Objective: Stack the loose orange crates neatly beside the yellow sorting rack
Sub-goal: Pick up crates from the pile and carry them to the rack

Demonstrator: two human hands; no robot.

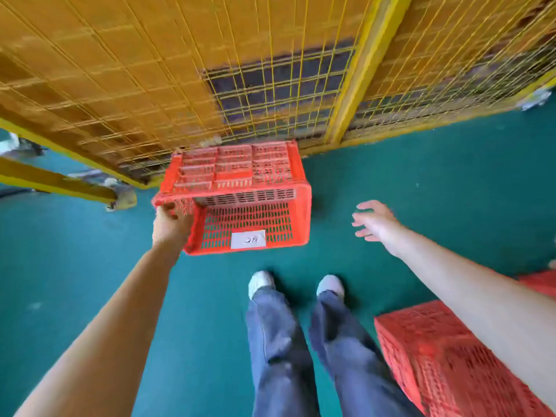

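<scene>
Nearest us, below and behind the right hand (373, 221), sits an upturned orange perforated plastic crate (433, 353), w/ a corner of another orange crate (541, 284) just past the forearm. If we step back or swing that arm we could clip them, since they lie close by our grey shoes (261, 282).

Right hand is free, fingers spread, holding nothing, well apart from the load. Left hand (168, 224) is clamped on the near-left rim corner of the orange slotted plastic crate with a white paper label (240, 200), thumb over the edge, fingers hidden under it.

That crate hangs tilted, one-handed, just ahead of the left hand and over the teal-green floor (421, 182); whether its far edge touches the floor we can't tell. Main risk, as we judge it: a single corner grip lets it twist or slip, esp. w/o the right hand on the opposite rim.

Beyond it, just past the far edge, stands the yellow wire-mesh sorting rack (355, 85). Push fwd too hard and the crate knocks the mesh or lands skewed, so the stack starts crooked.
</scene>
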